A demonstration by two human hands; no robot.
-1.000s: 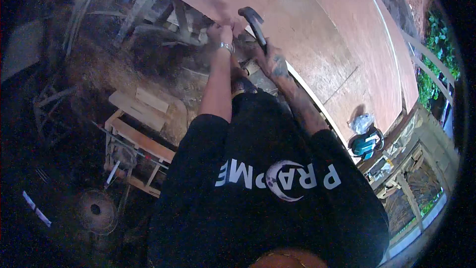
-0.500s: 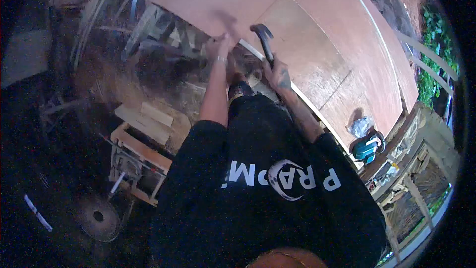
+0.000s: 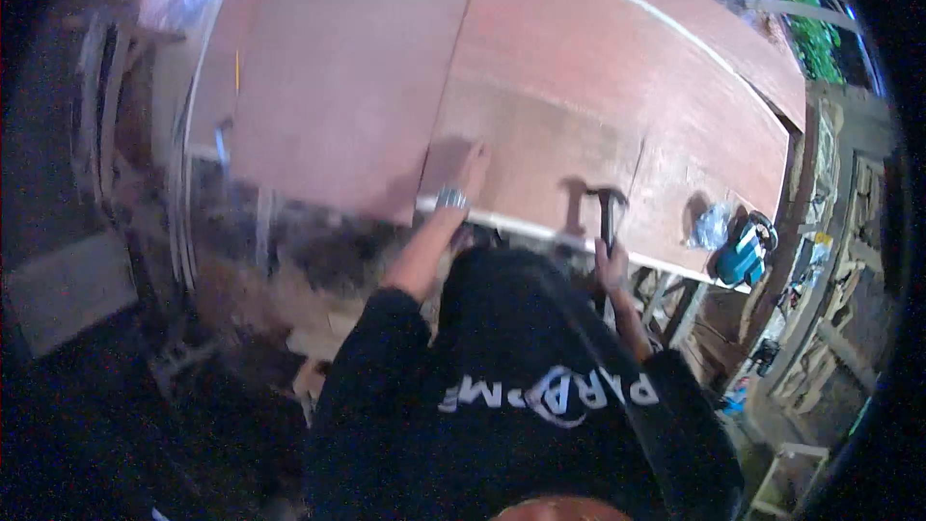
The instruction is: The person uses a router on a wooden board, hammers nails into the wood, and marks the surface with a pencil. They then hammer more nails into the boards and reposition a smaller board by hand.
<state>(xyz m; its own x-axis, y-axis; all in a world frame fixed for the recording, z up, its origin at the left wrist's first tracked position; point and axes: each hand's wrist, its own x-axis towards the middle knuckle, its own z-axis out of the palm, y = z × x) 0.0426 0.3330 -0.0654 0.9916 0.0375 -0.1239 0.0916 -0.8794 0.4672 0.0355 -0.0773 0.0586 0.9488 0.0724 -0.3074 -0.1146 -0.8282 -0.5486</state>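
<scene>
In my right hand [image 3: 611,265] is a hammer [image 3: 607,217], gripped by its handle with the dark head up, over the near edge of the reddish plywood sheet [image 3: 540,174]. My left hand [image 3: 471,174] reaches over the same edge, beside a seam between two sheets. Its fingers look drawn together, and blur hides anything small between them. A watch [image 3: 451,199] is on my left wrist. Shadows of the hand and hammer fall on the wood.
At the right end of the plywood stand a teal power tool [image 3: 743,251] and a clear plastic bag [image 3: 711,227]. Wood offcuts [image 3: 830,347] lie further right. A second plywood sheet [image 3: 338,77] extends left, with a yellow pencil-like stick [image 3: 237,69] near its far side.
My view has turned and shifted along the plywood. My left hand has come from beyond the sheet's edge to over the sheet. The hammer stays in my right hand, now farther right.
</scene>
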